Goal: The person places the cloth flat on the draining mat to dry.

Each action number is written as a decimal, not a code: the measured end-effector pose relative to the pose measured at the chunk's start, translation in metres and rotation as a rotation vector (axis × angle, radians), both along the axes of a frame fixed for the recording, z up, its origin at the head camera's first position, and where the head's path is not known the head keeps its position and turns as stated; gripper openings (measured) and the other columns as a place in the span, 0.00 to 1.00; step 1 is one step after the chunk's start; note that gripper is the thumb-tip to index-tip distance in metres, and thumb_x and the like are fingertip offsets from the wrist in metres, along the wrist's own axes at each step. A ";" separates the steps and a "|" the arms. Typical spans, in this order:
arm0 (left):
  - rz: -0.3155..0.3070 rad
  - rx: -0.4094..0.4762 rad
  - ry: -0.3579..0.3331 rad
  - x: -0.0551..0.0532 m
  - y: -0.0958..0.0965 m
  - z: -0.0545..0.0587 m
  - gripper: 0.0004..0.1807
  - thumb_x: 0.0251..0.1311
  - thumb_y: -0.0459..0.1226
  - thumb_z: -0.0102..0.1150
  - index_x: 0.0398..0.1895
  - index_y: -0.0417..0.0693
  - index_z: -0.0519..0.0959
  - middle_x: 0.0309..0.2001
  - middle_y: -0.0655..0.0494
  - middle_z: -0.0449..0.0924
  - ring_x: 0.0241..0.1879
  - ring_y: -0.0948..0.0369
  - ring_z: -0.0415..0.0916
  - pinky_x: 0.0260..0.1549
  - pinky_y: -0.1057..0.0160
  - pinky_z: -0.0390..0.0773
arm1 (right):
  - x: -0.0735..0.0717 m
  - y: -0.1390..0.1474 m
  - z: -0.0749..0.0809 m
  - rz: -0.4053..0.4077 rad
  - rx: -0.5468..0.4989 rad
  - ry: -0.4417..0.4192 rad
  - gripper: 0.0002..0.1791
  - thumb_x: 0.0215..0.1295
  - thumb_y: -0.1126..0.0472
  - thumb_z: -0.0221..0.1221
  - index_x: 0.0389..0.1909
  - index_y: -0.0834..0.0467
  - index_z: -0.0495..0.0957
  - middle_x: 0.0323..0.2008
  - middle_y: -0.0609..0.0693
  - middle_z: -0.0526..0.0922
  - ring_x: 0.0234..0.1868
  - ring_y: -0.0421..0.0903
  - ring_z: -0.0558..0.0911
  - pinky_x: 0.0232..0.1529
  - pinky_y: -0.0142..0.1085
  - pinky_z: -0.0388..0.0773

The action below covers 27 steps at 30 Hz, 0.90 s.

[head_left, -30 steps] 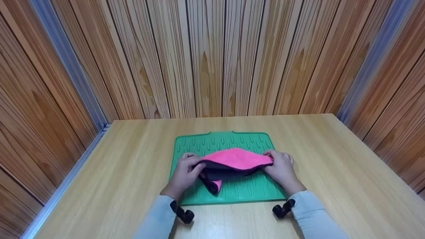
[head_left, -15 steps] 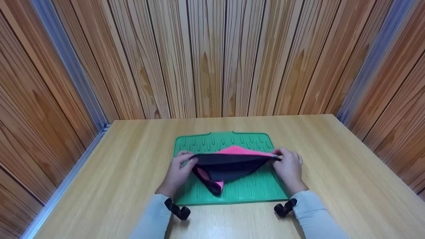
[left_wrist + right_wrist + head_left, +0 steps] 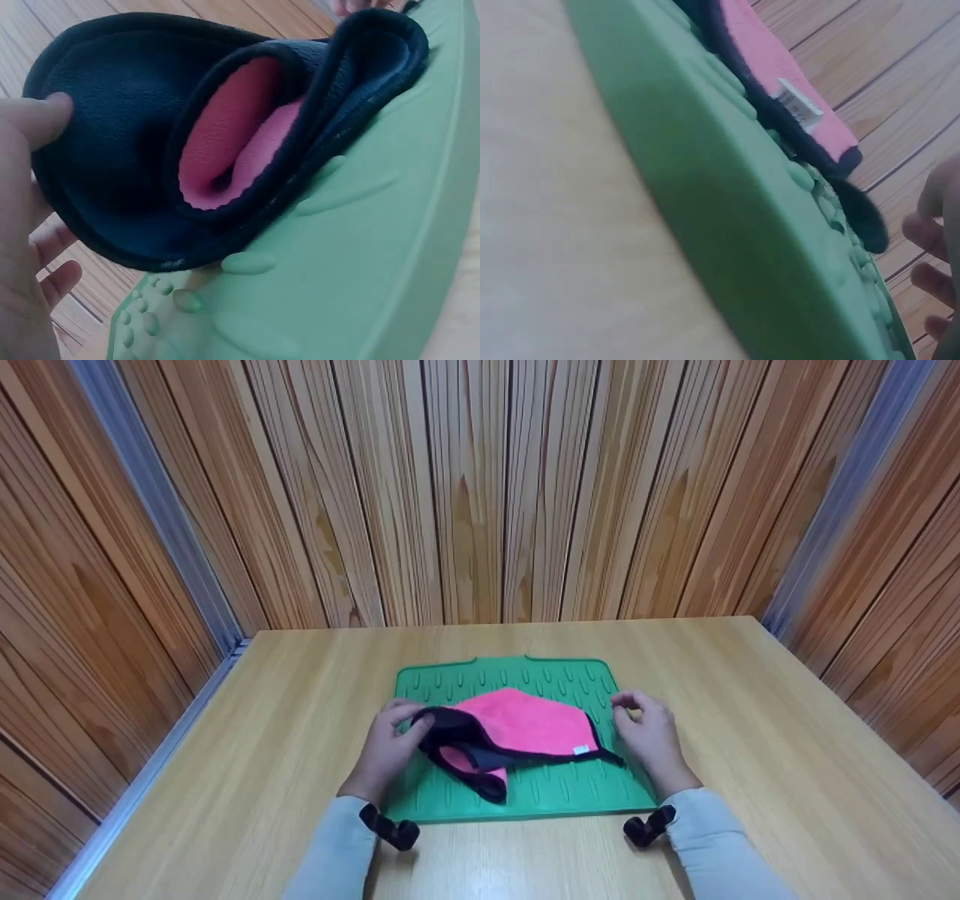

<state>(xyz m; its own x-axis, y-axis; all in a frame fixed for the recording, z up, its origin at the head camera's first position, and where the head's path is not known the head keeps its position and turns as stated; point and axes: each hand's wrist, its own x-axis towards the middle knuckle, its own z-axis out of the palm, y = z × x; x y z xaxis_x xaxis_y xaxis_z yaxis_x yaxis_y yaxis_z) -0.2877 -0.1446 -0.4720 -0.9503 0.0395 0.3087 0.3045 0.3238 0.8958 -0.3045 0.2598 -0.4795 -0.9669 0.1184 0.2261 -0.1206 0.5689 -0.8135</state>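
Across the green mat [image 3: 536,799] lies the pink cloth [image 3: 517,720], dark on its other face, with its left end lifted in your left hand [image 3: 386,746], thumb on the dark face and fingers behind the edge. Your right hand [image 3: 649,735] holds nothing; its fingers bend loosely, near the cloth's dark loop [image 3: 611,757] but apart from it.

If your left pinch slips, that end would likely flop onto the curled flap [image 3: 491,787] just beside it and bury the fold. With the right end unheld, a leftward pull would probably drag the whole cloth askew, and the mat's raised bumps might snag its bound edge.

Under the mat you have a pale wood-grain table [image 3: 315,690]; around it stand plank-patterned walls [image 3: 480,495], with metal posts [image 3: 159,495] at the two far corners.
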 end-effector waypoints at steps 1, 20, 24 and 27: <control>-0.010 -0.012 -0.009 0.001 0.001 0.000 0.09 0.76 0.33 0.69 0.52 0.41 0.93 0.58 0.43 0.83 0.61 0.53 0.78 0.66 0.50 0.79 | 0.000 0.000 0.000 0.041 0.010 -0.004 0.16 0.83 0.63 0.58 0.62 0.66 0.84 0.65 0.66 0.87 0.68 0.62 0.82 0.73 0.58 0.79; 0.036 -0.432 0.432 0.007 0.030 0.018 0.04 0.65 0.33 0.80 0.41 0.49 0.96 0.41 0.53 0.97 0.53 0.48 0.82 0.63 0.36 0.75 | 0.008 -0.035 0.001 0.447 0.451 0.122 0.34 0.61 0.50 0.83 0.66 0.54 0.85 0.73 0.60 0.81 0.80 0.69 0.68 0.82 0.76 0.60; 0.030 -0.324 0.339 0.009 0.036 0.018 0.04 0.70 0.34 0.76 0.43 0.47 0.95 0.44 0.51 0.97 0.54 0.48 0.81 0.65 0.37 0.75 | 0.008 -0.038 -0.001 0.446 0.480 0.152 0.33 0.63 0.52 0.81 0.67 0.56 0.84 0.72 0.60 0.82 0.79 0.69 0.70 0.83 0.75 0.60; 0.017 -0.235 0.245 0.010 0.039 0.017 0.05 0.71 0.34 0.75 0.45 0.45 0.95 0.46 0.48 0.96 0.56 0.49 0.80 0.64 0.41 0.77 | 0.008 -0.039 -0.003 0.445 0.508 0.180 0.31 0.64 0.53 0.80 0.66 0.56 0.84 0.70 0.60 0.83 0.77 0.68 0.72 0.82 0.74 0.61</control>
